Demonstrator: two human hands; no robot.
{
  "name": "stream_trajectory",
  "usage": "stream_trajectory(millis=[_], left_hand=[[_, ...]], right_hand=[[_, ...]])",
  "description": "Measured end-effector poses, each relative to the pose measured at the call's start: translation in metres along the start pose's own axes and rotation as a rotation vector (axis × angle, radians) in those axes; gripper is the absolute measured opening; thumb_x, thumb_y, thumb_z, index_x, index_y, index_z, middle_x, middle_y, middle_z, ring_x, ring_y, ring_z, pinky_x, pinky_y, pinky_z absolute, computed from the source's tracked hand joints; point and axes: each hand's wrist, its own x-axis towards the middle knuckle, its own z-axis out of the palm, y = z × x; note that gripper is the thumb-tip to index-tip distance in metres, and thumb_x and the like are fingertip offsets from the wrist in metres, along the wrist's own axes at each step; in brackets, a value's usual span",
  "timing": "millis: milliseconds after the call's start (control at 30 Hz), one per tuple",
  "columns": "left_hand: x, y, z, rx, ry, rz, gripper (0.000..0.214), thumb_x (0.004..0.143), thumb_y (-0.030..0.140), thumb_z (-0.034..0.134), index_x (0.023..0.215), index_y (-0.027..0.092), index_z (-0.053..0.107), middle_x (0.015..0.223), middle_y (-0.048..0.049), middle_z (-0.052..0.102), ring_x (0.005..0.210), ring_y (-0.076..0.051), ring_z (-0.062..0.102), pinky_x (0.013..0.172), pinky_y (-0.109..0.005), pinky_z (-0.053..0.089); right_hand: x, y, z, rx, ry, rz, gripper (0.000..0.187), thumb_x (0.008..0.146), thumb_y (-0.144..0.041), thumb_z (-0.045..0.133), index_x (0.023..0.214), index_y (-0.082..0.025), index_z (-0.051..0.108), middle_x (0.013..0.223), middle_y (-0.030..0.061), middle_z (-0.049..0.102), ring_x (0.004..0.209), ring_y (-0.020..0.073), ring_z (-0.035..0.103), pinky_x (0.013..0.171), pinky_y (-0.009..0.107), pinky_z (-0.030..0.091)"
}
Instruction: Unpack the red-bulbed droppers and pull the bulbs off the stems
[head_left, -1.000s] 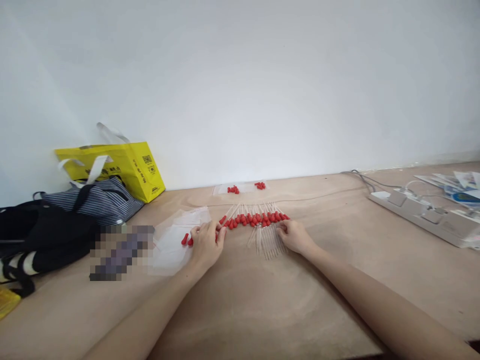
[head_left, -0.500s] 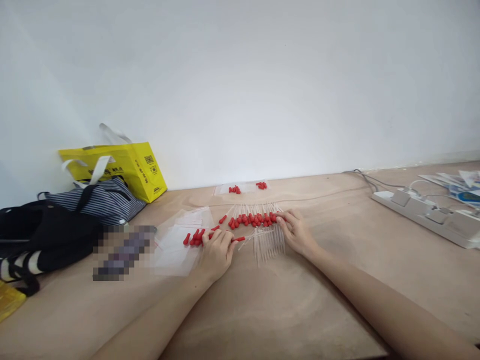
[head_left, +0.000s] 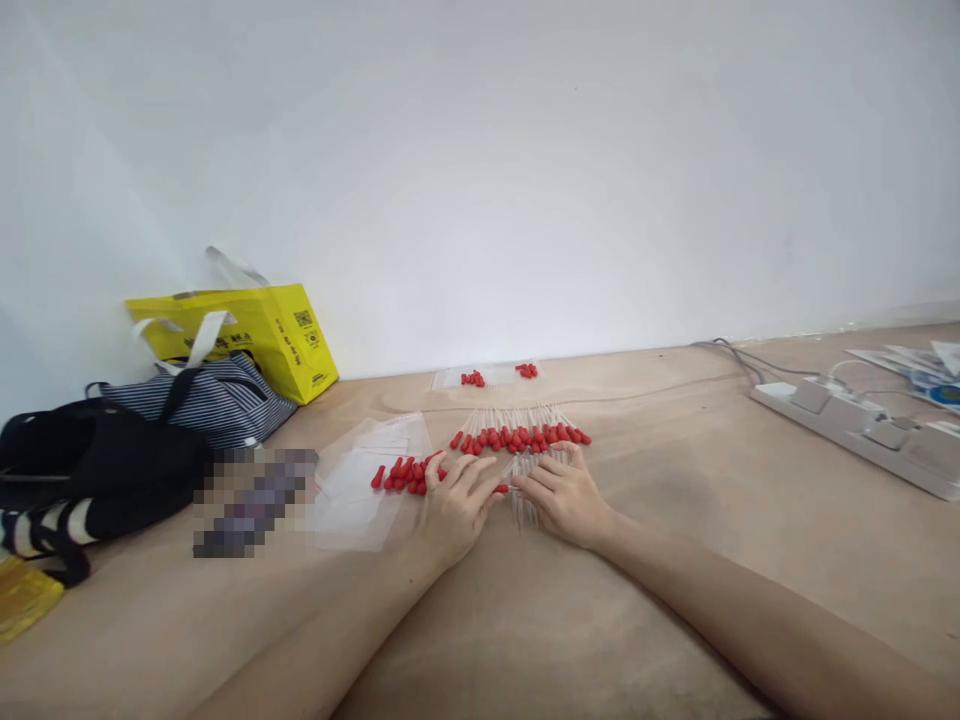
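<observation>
Sorting red-bulb droppers (head_left: 517, 437) on table (head_left: 600, 620): main row lies fanned just beyond both hands, smaller bunch (head_left: 405, 474) beside clear bags (head_left: 352, 500). Left hand (head_left: 454, 505) has fingers stretched past bunch, one dropper (head_left: 501, 489) at fingertips; pinched or merely touched, cannot tell. Right hand (head_left: 564, 497) is open, fingers flat on glass tubes (head_left: 525, 508). Judgement: single dropper being parted from row. Next move calls for light pinch near bulb; thin tubes likely roll.

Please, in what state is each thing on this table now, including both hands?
left hand: open, fingers spread over the dropper bunch
right hand: open, flat on the dropper row
dropper row: lying side by side, fanned
yellow bag: upright, top open
power strip: plugs inserted
</observation>
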Motion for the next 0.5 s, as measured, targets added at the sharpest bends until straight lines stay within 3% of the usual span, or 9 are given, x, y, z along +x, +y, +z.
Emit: stream_trajectory(millis=[167, 500], left_hand=[[-0.002, -0.001, 0.004, -0.013, 0.029, 0.056, 0.014, 0.082, 0.024, 0.047, 0.082, 0.024, 0.06, 0.1, 0.0014, 0.064, 0.096, -0.019, 0.052, 0.092, -0.046, 0.02], [-0.002, 0.0, -0.008, 0.075, 0.022, 0.193, 0.016, 0.077, 0.016, 0.048, 0.07, 0.024, 0.061, 0.092, 0.0038, 0.065, 0.093, -0.02, 0.052, 0.095, -0.05, 0.02]], right_hand=[[0.001, -0.005, -0.002, 0.003, 0.014, -0.016, 0.015, 0.082, -0.021, 0.045, 0.086, -0.02, 0.059, 0.058, -0.0031, 0.056, 0.063, 0.0107, 0.044, 0.088, 0.039, 0.02], [-0.003, -0.005, -0.009, 0.004, 0.045, -0.076, 0.015, 0.079, -0.015, 0.044, 0.077, -0.019, 0.058, 0.052, -0.0045, 0.053, 0.06, 0.0094, 0.04, 0.087, 0.039, 0.018]])
